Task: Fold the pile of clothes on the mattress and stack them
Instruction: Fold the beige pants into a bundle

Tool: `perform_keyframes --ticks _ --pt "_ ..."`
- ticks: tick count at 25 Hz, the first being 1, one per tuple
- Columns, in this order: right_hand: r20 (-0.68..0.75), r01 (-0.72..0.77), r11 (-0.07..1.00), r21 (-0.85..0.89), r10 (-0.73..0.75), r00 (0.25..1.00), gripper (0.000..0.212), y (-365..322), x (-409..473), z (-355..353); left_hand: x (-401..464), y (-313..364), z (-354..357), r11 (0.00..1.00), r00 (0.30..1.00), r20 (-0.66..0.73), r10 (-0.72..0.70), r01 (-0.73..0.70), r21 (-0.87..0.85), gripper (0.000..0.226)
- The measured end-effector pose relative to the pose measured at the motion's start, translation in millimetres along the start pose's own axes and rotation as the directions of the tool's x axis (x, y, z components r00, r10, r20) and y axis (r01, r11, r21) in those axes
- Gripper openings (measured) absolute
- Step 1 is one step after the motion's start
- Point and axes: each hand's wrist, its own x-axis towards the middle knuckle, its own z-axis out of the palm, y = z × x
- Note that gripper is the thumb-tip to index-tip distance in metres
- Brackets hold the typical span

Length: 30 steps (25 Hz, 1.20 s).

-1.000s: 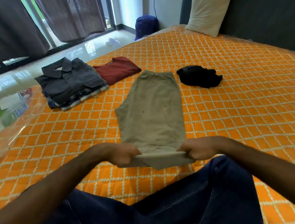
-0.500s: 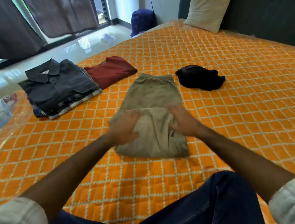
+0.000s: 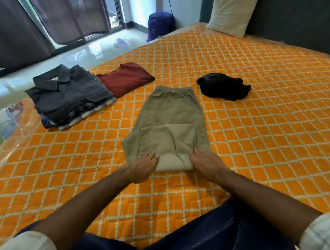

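Observation:
Khaki trousers (image 3: 169,113) lie lengthwise in the middle of the orange quilted mattress (image 3: 264,120), with the leg ends folded up over the middle. My left hand (image 3: 141,167) rests with fairly straight fingers on the near left corner of the fold. My right hand (image 3: 205,161) rests the same way on the near right corner. To the far left lies a stack of folded shirts (image 3: 70,95) with a dark collared shirt on top, and a folded maroon shirt (image 3: 126,78) beside it. A crumpled black garment (image 3: 223,86) lies right of the trousers.
A cream pillow (image 3: 231,10) leans on the dark headboard at the far right. A blue backpack (image 3: 160,24) stands on the glossy floor beyond the mattress's far corner. The mattress's left edge is wrapped in clear plastic. My knees in dark jeans are at the bottom.
Both hands carried the leg ends up from the near edge, laid them over the middle of the trousers, then slid back toward me to the new near fold.

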Motion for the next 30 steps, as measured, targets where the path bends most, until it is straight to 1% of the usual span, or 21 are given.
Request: perform_keyframes --ticks 2,4,6,10,12,13,15,16,17,18,19,20,22,23,24,25,26,27,28,29,30 --pt "0.148 0.143 0.983 0.111 -0.159 0.976 0.040 4 -36 -26 -27 3 -24 0.988 0.993 0.080 0.092 -0.081 -0.131 0.053" --pt "0.287 0.193 0.910 0.368 -0.308 0.907 0.056 12 -63 -54 -54 7 -47 0.960 0.986 0.110 0.129 -0.096 -0.264 0.036" --pt "0.254 0.218 0.799 0.561 -0.416 0.873 0.058 20 -81 -80 -73 7 -68 0.927 0.985 0.073 0.159 -0.124 -0.354 0.032" --pt "0.166 0.153 0.584 0.797 -0.456 0.874 0.029 54 -71 -118 -85 -24 -112 0.832 0.992 -0.099 0.079 -0.120 -0.542 0.040" --pt "0.103 0.108 0.542 0.834 -0.344 0.933 0.019 82 -38 -122 -73 -49 -130 0.744 0.972 -0.227 -0.060 -0.108 -0.659 0.034" --pt "0.065 0.075 0.549 0.832 -0.232 0.971 0.018 96 -16 -119 -62 -60 -134 0.753 0.926 -0.340 -0.166 -0.103 -0.650 0.033" --pt "-0.044 -0.040 0.624 0.780 0.119 0.992 0.027 113 27 -104 -35 -75 -131 0.855 0.719 -0.601 -0.349 -0.018 -0.518 0.046" --pt "-0.154 -0.080 0.666 0.741 0.285 0.946 0.035 111 41 -94 -21 -79 -122 0.886 0.603 -0.695 -0.391 0.041 -0.462 0.054" --pt "-0.293 -0.073 0.713 0.697 0.376 0.879 0.041 102 50 -81 -7 -79 -110 0.891 0.519 -0.743 -0.421 0.085 -0.446 0.060" --pt "-0.412 -0.047 0.765 0.642 0.397 0.820 0.045 87 55 -67 7 -79 -94 0.880 0.512 -0.731 -0.450 0.114 -0.462 0.063" --pt "-0.495 0.007 0.819 0.574 0.341 0.799 0.048 66 55 -47 19 -77 -75 0.858 0.585 -0.655 -0.478 0.152 -0.491 0.065" --pt "-0.525 0.057 0.882 0.468 0.225 0.821 0.052 42 52 -24 30 -74 -54 0.834 0.680 -0.537 -0.500 0.211 -0.510 0.069" --pt "-0.352 0.098 0.923 0.372 0.042 0.935 0.059 6 43 13 45 -64 -17 0.850 0.798 -0.367 -0.477 0.314 -0.423 0.074" --pt "-0.289 0.078 0.921 0.382 0.039 0.956 0.058 -1 42 25 50 -57 -5 0.899 0.817 -0.403 -0.412 0.292 -0.327 0.073" --pt "-0.296 0.011 0.900 0.435 0.131 0.946 0.057 1 47 32 56 -51 1 0.945 0.826 -0.467 -0.316 0.233 -0.227 0.071" --pt "-0.294 -0.110 0.829 0.549 0.314 0.903 0.055 9 58 36 64 -45 1 0.971 0.825 -0.515 -0.235 0.171 -0.169 0.068" --pt "-0.222 -0.251 0.684 0.685 0.524 0.822 0.054 20 69 33 74 -41 0 0.980 0.827 -0.528 -0.193 0.134 -0.147 0.067" --pt "-0.092 -0.355 0.484 0.800 0.684 0.724 0.051 34 80 25 85 -38 -5 0.981 0.832 -0.524 -0.184 0.122 -0.151 0.067" --pt "0.040 -0.388 0.284 0.877 0.761 0.647 0.048 48 91 19 96 -38 -11 0.978 0.836 -0.513 -0.194 0.124 -0.168 0.068" --pt "0.144 -0.387 0.141 0.911 0.770 0.622 0.044 59 102 14 106 -38 -18 0.973 0.837 -0.505 -0.211 0.133 -0.188 0.072" --pt "0.203 -0.385 0.074 0.920 0.750 0.630 0.041 66 114 10 116 -41 -26 0.970 0.834 -0.503 -0.225 0.142 -0.198 0.078"
